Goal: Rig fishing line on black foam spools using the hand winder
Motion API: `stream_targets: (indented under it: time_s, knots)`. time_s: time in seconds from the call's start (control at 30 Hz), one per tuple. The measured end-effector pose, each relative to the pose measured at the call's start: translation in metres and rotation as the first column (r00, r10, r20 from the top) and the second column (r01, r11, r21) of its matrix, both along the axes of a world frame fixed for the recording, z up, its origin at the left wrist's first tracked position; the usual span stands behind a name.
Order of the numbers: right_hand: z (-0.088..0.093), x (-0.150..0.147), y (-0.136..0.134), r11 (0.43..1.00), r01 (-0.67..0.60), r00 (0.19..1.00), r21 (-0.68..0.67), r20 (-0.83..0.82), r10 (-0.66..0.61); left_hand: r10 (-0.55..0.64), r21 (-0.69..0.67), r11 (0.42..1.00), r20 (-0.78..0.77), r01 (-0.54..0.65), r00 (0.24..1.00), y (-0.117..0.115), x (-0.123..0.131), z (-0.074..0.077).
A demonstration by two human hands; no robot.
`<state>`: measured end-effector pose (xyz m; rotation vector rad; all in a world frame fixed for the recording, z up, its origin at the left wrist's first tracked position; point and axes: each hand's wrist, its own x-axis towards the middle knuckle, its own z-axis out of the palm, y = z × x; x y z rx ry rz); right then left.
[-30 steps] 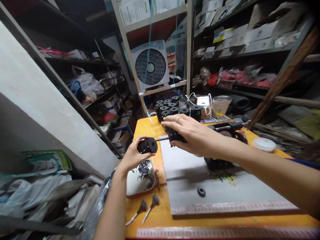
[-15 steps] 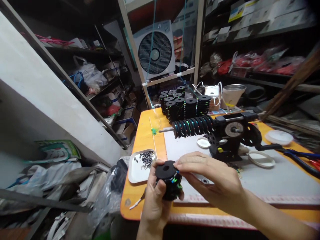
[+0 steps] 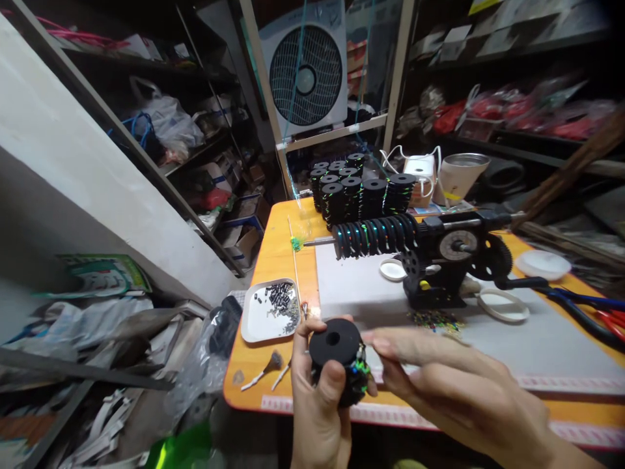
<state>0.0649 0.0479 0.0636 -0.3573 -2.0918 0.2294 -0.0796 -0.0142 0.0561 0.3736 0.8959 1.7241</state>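
Observation:
My left hand [image 3: 317,407] is closed around a black spool [image 3: 336,355] with a centre hole, held near the table's front edge. Coloured thread shows on the spool's side. My right hand [image 3: 454,391] reaches in from the right, its fingertips touching the spool's right side at the thread. Behind, a black winding machine [image 3: 446,264] carries a row of black spools [image 3: 374,236] on its horizontal shaft. Stacks of black spools [image 3: 359,192] stand at the back of the orange table [image 3: 276,267].
A white tray of small dark parts [image 3: 271,311] lies at the table's left edge. Two small brushes [image 3: 266,372] lie near the front. White lids [image 3: 502,306] and a white dish [image 3: 541,264] sit right of the machine. A fan [image 3: 305,75] stands behind.
The view has shifted slightly. My hands with the spool have dropped lower in the picture, closer to me; my right fingers have slid from the spool's top to its side.

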Motion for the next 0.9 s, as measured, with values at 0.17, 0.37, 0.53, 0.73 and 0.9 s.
stream_targets:
  time_s: [0.17, 0.37, 0.53, 0.73, 0.9]
  knots:
    - [0.002, 0.000, -0.014, 0.979, 0.062, 0.988, -0.193, -0.126, -0.088, 0.044, 0.025, 0.999, -0.018, -0.043, 0.999, -0.001, 0.003, -0.001]
    - [-0.005, -0.009, -0.012, 0.921, -0.123, 0.928, -0.370, -0.371, -0.025, 0.001, 0.029, 1.000, 0.010, -0.001, 1.000, -0.003, 0.004, -0.002]
    - [-0.005, -0.006, -0.010, 0.904, -0.161, 0.946, -0.396, -0.324, 0.027, 0.001, 0.044, 0.999, 0.064, -0.004, 0.998, -0.003, 0.002, -0.005]
    - [0.010, 0.017, -0.010, 0.877, -0.143, 0.972, -0.459, 0.103, 0.212, -0.065, 0.017, 0.998, 0.220, 0.062, 0.973, -0.001, 0.000, -0.010]
    - [0.011, 0.022, -0.009, 0.965, 0.042, 0.998, -0.258, -0.031, -0.051, -0.139, -0.018, 0.989, 0.221, 0.146, 0.965, -0.001, 0.009, -0.019]
